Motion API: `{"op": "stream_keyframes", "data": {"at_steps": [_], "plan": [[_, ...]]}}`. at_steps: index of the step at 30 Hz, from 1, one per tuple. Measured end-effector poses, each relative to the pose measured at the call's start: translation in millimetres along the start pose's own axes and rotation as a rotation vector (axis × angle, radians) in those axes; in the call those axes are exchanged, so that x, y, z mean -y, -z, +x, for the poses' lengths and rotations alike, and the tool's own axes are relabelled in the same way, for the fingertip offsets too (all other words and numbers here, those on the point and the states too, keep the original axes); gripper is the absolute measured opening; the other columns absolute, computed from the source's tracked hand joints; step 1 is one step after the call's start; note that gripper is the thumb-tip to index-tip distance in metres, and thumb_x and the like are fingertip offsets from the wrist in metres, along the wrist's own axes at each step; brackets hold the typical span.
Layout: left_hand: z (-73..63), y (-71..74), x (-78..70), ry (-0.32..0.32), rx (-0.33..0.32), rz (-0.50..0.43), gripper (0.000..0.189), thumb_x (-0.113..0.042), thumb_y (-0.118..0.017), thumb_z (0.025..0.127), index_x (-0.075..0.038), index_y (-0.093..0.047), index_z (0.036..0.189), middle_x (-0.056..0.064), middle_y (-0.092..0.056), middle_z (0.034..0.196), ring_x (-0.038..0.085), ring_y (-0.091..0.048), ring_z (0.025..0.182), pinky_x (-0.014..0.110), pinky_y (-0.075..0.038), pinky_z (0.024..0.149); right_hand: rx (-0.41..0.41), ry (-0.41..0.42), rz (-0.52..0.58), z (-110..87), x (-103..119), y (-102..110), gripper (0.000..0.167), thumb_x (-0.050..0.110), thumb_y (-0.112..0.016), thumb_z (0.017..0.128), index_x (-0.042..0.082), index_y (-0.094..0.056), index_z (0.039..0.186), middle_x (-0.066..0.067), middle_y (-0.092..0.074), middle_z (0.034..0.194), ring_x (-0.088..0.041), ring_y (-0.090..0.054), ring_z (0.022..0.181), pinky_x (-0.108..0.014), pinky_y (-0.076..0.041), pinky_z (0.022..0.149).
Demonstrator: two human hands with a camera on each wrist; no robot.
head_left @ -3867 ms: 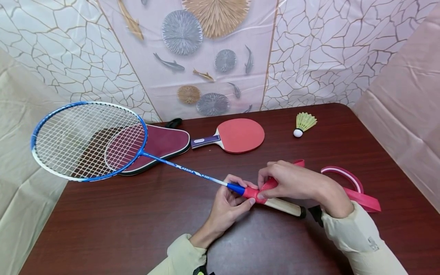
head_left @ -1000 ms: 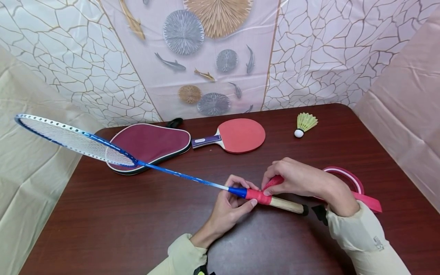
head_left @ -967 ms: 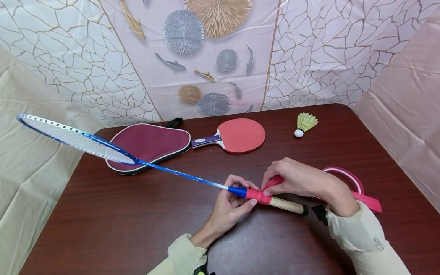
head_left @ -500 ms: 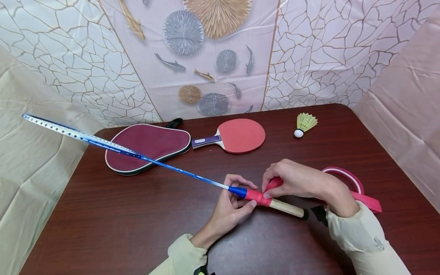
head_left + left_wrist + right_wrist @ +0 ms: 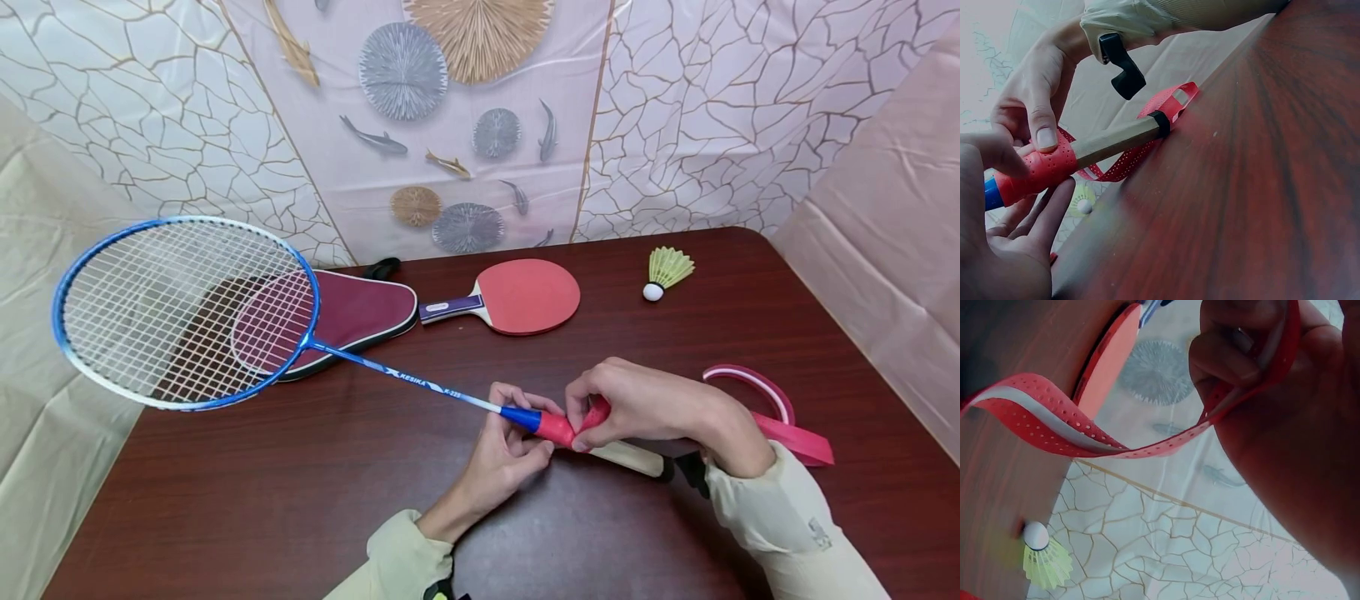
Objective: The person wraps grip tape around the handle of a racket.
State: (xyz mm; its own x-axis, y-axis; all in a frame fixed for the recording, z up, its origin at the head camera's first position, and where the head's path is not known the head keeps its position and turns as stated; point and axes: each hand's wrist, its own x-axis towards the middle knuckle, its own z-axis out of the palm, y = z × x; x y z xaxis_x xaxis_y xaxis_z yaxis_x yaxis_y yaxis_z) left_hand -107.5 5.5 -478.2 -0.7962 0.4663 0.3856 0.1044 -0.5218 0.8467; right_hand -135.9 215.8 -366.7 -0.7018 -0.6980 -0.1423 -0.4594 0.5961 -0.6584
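Note:
A blue and white badminton racket (image 5: 420, 382) is held up at a slant, its strung head to the left. My left hand (image 5: 491, 467) grips it where the blue cone meets the handle. Red perforated grip tape (image 5: 1041, 170) is wrapped round the upper part of the wooden handle (image 5: 1116, 140); the lower part is bare down to a black end cap. My right hand (image 5: 637, 404) pinches the tape against the handle at the edge of the wrap. In the right wrist view, the loose grip tape (image 5: 1054, 419) trails from the curled fingers, with a white strip along its inner side.
The tape's loose end (image 5: 795, 437) lies coiled on the table (image 5: 300, 508) at right. Behind the racket are a maroon paddle case (image 5: 367, 304), a red table tennis paddle (image 5: 528, 296) and a yellow shuttlecock (image 5: 667, 271). A patterned cloth (image 5: 675, 108) hangs behind the table.
The racket has rolled about its shaft, from edge-on half a second ago to its strung face showing now. The right hand has turned slightly downward and left, still pinching the tape.

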Motion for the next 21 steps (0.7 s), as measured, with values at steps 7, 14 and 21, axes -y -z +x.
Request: {"op": "stream_keyframes", "data": {"at_steps": [7,14,21], "plan": [[-0.1,0.8,0.5,0.035,-0.039,0.031,0.047,0.01,-0.066,0.087,0.007,-0.025,0.112,0.04,-0.047,0.122,0.032,-0.063,0.103,0.035,-0.055,0.084,0.004,-0.007,0.016,0.9,1,-2,0.021,0.027,-0.083,0.08,0.028,-0.063,0.074,0.014,-0.061,0.067,-0.004,-0.052,0.059,-0.022,-0.043,0.052],[0.4,0.3,0.2,0.037,-0.051,0.027,0.046,0.009,-0.065,0.088,0.006,-0.026,0.111,0.04,-0.047,0.121,0.035,-0.062,0.105,0.037,-0.054,0.086,0.019,-0.01,0.009,-1.5,0,2,0.017,0.029,-0.081,0.082,0.028,-0.065,0.079,0.014,-0.063,0.071,-0.005,-0.055,0.062,-0.022,-0.046,0.055],[1.7,0.2,-0.1,0.061,-0.052,0.048,0.046,0.007,-0.067,0.088,0.002,-0.027,0.111,0.041,-0.047,0.119,0.035,-0.061,0.108,0.038,-0.053,0.089,-0.057,0.03,-0.081,-7.5,-4,10,0.015,0.024,-0.08,0.083,0.03,-0.067,0.082,0.017,-0.063,0.076,-0.005,-0.056,0.067,-0.023,-0.048,0.06]]}}
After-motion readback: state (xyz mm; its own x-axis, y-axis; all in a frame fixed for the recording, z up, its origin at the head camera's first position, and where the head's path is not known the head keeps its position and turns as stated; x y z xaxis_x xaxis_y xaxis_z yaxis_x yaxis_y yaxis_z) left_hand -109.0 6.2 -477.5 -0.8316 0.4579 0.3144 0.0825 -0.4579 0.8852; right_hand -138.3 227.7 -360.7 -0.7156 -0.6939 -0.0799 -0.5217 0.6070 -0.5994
